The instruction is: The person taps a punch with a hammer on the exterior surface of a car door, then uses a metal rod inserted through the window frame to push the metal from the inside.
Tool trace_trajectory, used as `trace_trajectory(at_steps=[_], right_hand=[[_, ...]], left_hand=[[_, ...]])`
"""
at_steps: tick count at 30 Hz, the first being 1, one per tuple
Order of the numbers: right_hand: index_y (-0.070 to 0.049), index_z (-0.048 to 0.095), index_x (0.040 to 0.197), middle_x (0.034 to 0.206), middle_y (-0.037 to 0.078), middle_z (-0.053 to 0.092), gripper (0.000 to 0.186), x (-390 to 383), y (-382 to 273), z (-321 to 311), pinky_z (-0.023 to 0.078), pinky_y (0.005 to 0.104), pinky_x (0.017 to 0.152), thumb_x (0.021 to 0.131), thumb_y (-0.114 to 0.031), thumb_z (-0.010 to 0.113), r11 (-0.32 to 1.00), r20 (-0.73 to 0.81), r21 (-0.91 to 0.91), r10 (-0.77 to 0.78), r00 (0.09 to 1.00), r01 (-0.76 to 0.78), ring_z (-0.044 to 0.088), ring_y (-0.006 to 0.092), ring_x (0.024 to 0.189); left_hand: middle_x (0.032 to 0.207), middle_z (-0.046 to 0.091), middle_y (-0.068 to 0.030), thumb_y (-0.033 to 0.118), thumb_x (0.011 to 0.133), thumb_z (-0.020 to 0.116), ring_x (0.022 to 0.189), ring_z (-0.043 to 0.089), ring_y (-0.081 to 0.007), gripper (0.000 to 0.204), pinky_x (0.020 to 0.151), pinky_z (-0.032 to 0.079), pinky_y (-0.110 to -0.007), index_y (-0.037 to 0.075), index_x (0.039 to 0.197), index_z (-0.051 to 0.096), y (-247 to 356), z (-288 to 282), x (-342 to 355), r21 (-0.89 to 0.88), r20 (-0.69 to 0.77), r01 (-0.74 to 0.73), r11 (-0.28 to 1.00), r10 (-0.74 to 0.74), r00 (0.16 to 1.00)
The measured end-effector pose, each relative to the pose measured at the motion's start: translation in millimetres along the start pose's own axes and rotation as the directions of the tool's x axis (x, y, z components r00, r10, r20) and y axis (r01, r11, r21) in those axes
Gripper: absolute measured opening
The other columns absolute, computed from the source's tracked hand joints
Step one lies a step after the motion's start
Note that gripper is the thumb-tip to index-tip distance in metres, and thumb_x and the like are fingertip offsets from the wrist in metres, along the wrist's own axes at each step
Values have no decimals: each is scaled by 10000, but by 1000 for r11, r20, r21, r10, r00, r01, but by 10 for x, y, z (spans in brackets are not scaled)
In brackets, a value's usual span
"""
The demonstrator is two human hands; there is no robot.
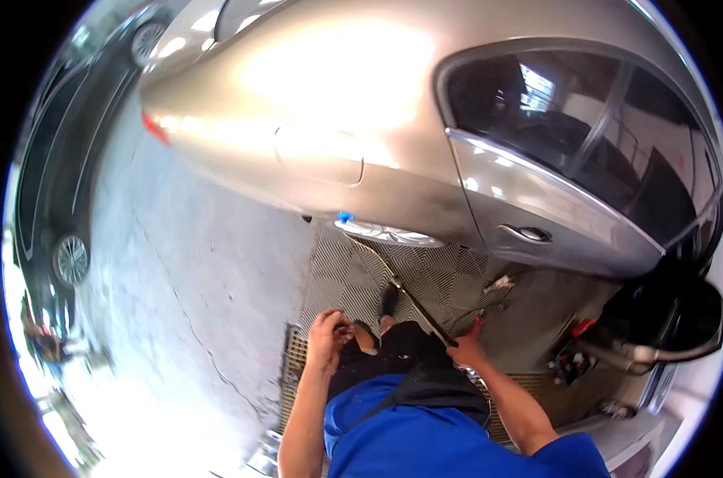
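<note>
Right hand point(466, 350) closed around the near end of a long dark wand point(401, 291), fingers wrapped tight on the grip. Running up and away from that grip toward the rear wheel arch of a silver car point(329, 88), ending close to a small blue tip point(344, 217) just under the car's sill. Left hand point(328, 334) curled at the front of dark shorts, fingers drawn together near a strap or hose end; too blurred to tell whether anything is actually gripped. Blue shirt point(425, 438) and a dark strap filling the lower edge of the view, one dark shoe point(389, 301) planted below.

Underfoot, a grey patterned floor grid point(353, 275), its far edge tucked beneath the car, its left edge meeting bare wet concrete point(202, 263) with a thin crack. Yellowish grating along the grid's near edge.

At the right edge of the grid, a black round bin or drum point(680, 315) with a pale hose point(656, 352) lying across its rim; contents hidden in shadow. Beside it a small black and red machine point(572, 362) on the floor, details unclear.

Far left, a dark car point(62, 183) parked well apart, one wheel visible. On the silver car, fuel flap and door handle point(525, 234) plainly showing, rear window reflecting the building.
</note>
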State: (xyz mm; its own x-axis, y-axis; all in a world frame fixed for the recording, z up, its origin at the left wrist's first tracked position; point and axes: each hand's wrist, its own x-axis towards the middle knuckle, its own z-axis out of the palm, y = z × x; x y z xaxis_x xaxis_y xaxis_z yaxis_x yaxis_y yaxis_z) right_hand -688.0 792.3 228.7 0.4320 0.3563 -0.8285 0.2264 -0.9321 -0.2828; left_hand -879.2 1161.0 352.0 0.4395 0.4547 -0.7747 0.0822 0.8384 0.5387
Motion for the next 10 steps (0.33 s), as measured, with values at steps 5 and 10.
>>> trace_trajectory(at_steps=[5, 10], right_hand=[[-47, 735, 1286, 1210, 240, 753, 532, -112, -1105, -42, 556, 529, 987, 921, -425, 651, 993, -51, 115, 2, 999, 4, 706, 438, 1134], [-88, 749, 1280, 1216, 253, 749, 513, -215, -2149, 227, 546, 504, 1029, 925, -451, 674, 966, -72, 222, 151, 986, -131, 707, 380, 1186]], left_hand=[[1174, 669, -106, 232, 1027, 689, 1050, 676, -264, 395, 896, 571, -417, 46, 1350, 558, 84, -32, 1033, 178, 57, 194, 965, -207, 977], [1386, 616, -71, 265, 994, 742, 1275, 611, -308, 764, 1093, 492, -445, 101, 1632, 356, 182, -161, 2274, 346, 239, 290, 892, -383, 892]])
